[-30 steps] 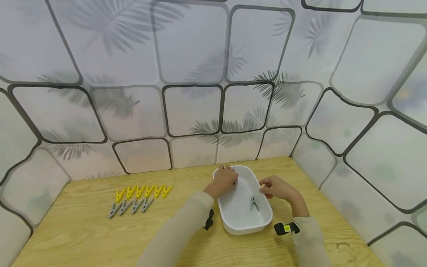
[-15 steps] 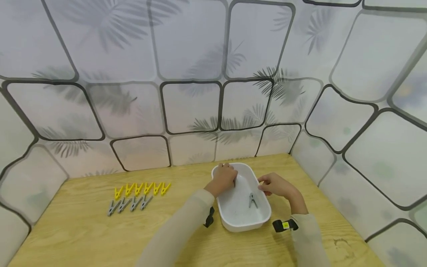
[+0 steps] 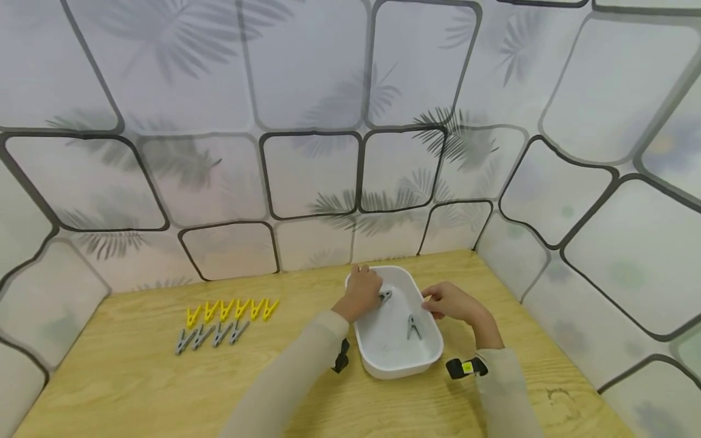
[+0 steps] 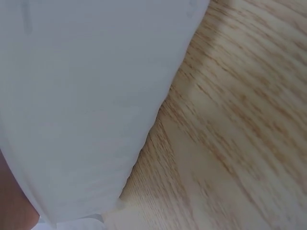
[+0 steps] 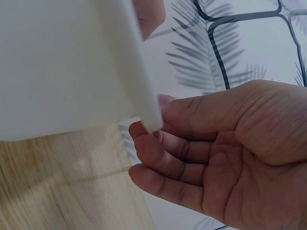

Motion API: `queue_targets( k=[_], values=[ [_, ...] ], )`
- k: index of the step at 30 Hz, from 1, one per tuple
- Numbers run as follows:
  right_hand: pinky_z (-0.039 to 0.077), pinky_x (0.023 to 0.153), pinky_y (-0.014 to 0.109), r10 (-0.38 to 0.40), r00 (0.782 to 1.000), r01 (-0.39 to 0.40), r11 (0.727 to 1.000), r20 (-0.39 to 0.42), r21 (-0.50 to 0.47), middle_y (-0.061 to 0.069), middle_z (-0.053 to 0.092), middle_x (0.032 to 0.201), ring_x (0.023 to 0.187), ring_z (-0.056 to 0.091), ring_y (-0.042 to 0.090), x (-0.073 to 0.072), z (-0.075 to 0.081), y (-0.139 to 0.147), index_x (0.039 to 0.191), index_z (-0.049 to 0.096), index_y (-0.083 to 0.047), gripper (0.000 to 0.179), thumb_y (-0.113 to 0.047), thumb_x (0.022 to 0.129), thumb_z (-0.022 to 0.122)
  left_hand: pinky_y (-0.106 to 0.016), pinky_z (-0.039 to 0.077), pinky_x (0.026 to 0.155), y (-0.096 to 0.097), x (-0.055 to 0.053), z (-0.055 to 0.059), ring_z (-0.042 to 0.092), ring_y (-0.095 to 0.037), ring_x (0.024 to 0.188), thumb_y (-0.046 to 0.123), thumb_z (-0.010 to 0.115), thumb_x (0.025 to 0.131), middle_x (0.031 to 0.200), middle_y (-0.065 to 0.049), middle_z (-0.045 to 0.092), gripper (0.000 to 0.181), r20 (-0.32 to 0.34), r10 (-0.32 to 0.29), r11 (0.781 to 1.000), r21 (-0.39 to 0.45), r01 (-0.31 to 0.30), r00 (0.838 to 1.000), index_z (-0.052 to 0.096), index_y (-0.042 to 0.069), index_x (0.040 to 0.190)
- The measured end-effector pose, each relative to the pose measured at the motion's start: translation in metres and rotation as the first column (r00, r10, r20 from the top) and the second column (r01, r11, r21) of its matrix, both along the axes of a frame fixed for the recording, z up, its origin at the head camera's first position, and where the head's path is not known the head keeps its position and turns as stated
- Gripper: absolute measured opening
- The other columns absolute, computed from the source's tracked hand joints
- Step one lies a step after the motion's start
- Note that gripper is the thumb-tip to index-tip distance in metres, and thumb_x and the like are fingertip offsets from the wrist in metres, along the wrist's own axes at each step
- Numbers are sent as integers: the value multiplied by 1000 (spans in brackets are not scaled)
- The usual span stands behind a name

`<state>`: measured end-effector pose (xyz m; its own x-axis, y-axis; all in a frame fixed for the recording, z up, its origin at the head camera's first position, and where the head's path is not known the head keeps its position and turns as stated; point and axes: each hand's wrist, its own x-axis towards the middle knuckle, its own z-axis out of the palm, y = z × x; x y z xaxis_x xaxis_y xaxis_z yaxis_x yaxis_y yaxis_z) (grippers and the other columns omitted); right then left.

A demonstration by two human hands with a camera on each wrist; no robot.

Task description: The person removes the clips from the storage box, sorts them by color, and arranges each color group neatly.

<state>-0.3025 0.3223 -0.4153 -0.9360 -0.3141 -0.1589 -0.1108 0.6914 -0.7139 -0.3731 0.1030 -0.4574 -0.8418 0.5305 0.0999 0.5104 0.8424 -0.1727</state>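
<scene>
A white plastic basin [image 3: 391, 359] stands on the table. My left hand [image 3: 361, 293] reaches over its far left rim, the fingertips hidden from above. A grey clothespin [image 3: 386, 297] sticks out from these fingers inside the basin, tilted, its far end hidden by the hand. Lower in the basin lies another grey clothespin [image 3: 414, 327], legs spread. My right hand [image 5: 225, 143] pinches the basin's right rim [image 5: 139, 81] between thumb and curled fingers. In the left wrist view the basin's outer wall [image 4: 91, 105] fills much of the picture.
To the left on the wooden table [image 3: 137, 383] lies a row of several yellow clothespins [image 3: 240, 308]. Just in front is a row of several grey clothespins [image 3: 219, 334]. Patterned walls [image 3: 312, 176] rise behind the table and along its sides.
My left hand has shifted slightly left, and the grey clothespin at its fingers shows more and at a different tilt. My right hand has stayed at the rim. The head view has shifted slightly.
</scene>
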Motion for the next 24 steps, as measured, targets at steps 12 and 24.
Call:
queue_targets(
  k=[12, 24],
  values=[
    [53, 68, 34, 3, 1000, -3, 1000, -2, -13, 7, 69, 77, 69, 61, 16, 1, 2, -1, 124, 63, 14, 33, -6, 98, 62, -42, 41, 101, -7, -3, 1, 59, -18, 98, 35, 74, 91, 98, 3, 72, 17, -9, 10, 1000, -14, -10, 1000, 73, 18, 91],
    [53, 68, 29, 0, 1000, 0, 1000, 6, -19, 8, 71, 81, 70, 62, 11, 1, 0, -2, 124, 64, 14, 32, -5, 98, 61, -40, 40, 93, -18, 2, 5, 54, -16, 85, 31, 79, 87, 86, 6, 71, 13, -2, -62, 984, 168, 62, 998, 75, 21, 78]
  ],
)
